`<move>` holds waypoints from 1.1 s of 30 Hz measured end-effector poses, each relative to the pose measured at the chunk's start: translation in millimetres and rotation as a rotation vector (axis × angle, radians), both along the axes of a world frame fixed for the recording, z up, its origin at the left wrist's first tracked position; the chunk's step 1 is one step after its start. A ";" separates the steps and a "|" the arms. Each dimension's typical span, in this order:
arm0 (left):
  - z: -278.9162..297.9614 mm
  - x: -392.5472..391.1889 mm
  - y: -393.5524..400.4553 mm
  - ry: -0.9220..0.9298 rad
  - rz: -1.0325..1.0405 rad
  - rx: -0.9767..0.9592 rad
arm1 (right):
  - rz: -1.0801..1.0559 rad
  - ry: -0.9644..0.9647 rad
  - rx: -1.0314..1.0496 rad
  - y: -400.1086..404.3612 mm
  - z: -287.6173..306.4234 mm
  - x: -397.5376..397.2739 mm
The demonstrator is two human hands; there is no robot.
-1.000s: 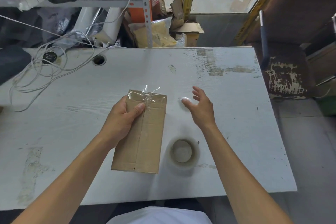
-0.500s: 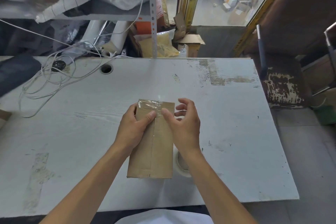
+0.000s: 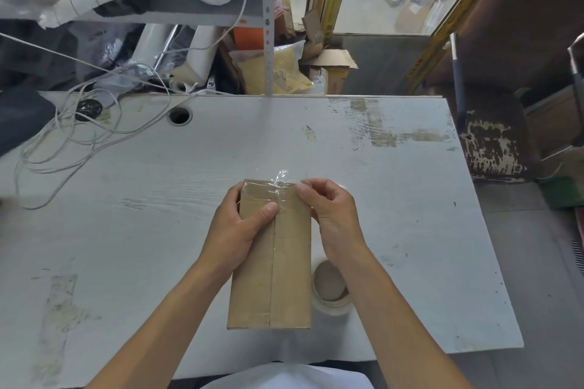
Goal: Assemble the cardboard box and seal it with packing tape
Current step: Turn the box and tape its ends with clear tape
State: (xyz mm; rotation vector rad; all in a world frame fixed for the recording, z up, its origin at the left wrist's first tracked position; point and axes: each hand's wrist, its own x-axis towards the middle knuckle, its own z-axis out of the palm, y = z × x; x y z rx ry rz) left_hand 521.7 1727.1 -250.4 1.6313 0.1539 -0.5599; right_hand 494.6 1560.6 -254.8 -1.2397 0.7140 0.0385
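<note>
Both forearms bare to the frame edge, no sleeves, rings or watch visible. Left hand (image 3: pixel 235 227) and right hand (image 3: pixel 331 211) ungloved. White garment (image 3: pixel 284 377) (torso, bottom edge only).

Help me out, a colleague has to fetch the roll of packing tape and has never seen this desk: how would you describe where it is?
Find the white table and the brown cardboard box held by two hands at its near middle. The tape roll lies flat just right of the box's near end, partly hidden under the right forearm. It is the only ring there: clear tape around a brown core.
</note>
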 end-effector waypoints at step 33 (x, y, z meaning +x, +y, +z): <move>-1.6 -3.5 0.4 0.009 0.122 -0.064 | -0.003 -0.078 -0.282 14.9 -7.8 -19.8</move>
